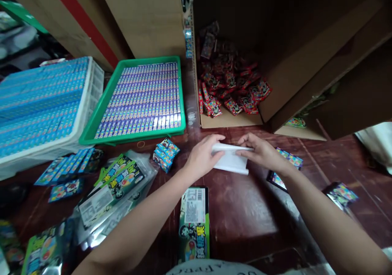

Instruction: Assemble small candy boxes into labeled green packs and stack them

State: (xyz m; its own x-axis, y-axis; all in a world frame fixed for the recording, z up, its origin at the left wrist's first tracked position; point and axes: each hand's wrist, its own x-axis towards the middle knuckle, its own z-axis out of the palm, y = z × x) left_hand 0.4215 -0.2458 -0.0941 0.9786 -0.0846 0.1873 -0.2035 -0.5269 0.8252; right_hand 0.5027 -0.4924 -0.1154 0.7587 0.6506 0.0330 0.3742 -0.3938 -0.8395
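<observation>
While both hands are at work over the dark red-brown table [241, 222], the left hand [203, 156] pinches the left end of a thin white piece [229, 162] between thumb and fingers, and the right hand [259, 150] pinches its upper right corner. The piece spans the gap between them, in front of the large carton [232, 121] that holds loose red packets [232, 106]; its lower edge hangs towards the table, and whether it touches there I cannot tell. It seems to be folded or double-layered, though paper, card or film is hard to say

The step in hand looks like shaping the white piece, either spreading it or creasing it; one picture does not settle which. From here, I judge, the move calls for an even pull at both ends, with fingertips kept light so that the thin material does not buckle

Nearest the person, a green-edged package [194, 226] lies flat with its label up. A small blue stack of packs [165, 154] sits left of the left hand, and beyond it stands a green tray [134, 136] filled with neat rows of little boxes [141, 97]
</observation>
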